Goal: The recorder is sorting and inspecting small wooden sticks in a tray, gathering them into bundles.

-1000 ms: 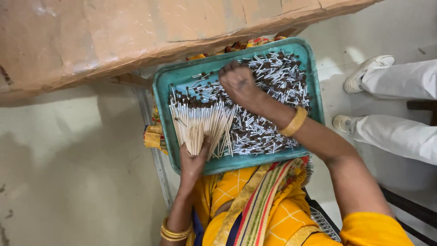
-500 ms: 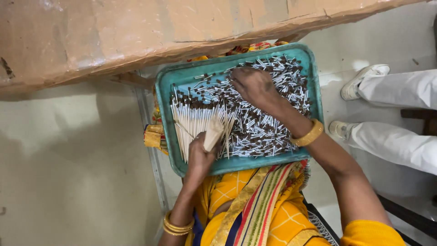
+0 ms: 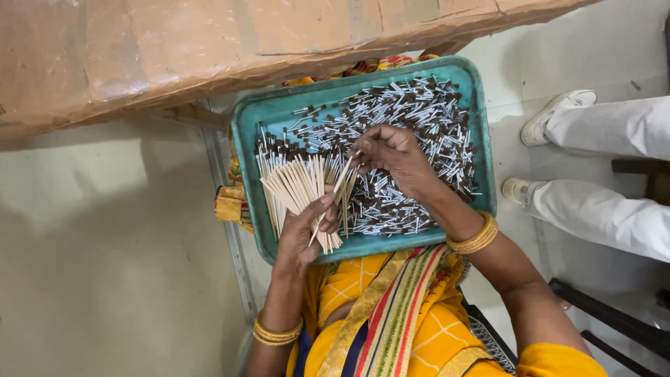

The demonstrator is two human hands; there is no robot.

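A teal plastic tray (image 3: 248,119) rests on my lap, filled with several loose thin sticks (image 3: 419,112) with dark brown tips. My left hand (image 3: 303,234) grips a fanned bundle of pale sticks (image 3: 296,188) at the tray's left side, dark tips pointing away from me. My right hand (image 3: 394,153) lies over the middle of the pile, fingers pinched on one or two sticks next to the bundle. Gold bangles sit on both wrists.
A brown cardboard-covered surface (image 3: 174,49) overhangs the tray's far side. Another person's legs in white trousers and white shoes (image 3: 558,119) stand at the right. A metal frame rail (image 3: 227,202) runs along the tray's left. Pale floor lies at the left.
My right hand has pulled back from the far pile toward the bundle, now pinching sticks beside it. My left hand has kept hold of the bundle and shifted slightly.
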